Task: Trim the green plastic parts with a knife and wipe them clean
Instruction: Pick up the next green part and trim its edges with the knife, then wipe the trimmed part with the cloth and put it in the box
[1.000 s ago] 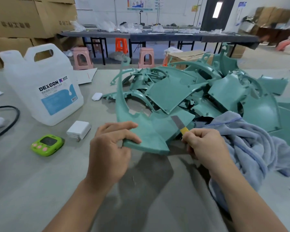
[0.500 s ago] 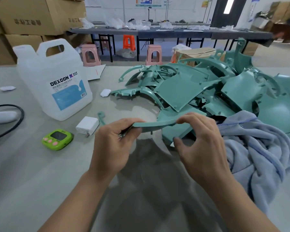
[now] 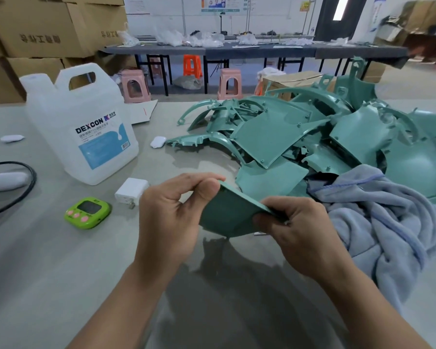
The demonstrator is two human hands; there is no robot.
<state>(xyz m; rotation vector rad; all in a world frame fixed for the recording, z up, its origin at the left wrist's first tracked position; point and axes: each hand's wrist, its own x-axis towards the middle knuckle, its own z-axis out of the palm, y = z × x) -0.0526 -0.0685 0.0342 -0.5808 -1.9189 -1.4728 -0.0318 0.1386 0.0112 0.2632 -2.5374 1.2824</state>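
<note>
Both hands are gripping one green plastic part (image 3: 228, 215) just above the grey counter (image 3: 48, 260). The left hand (image 3: 169, 217) is pinching its upper left corner between thumb and fingers (image 3: 199, 178), and the right hand (image 3: 297, 230) is clamping the right edge. Can't spot the knife anywhere. The pile of green parts (image 3: 300, 137) is sitting right behind, with a blue towel (image 3: 388, 222) bunched up on the right. A white jug (image 3: 86, 127) and a green timer (image 3: 87, 212) are sitting off to the left.
</note>
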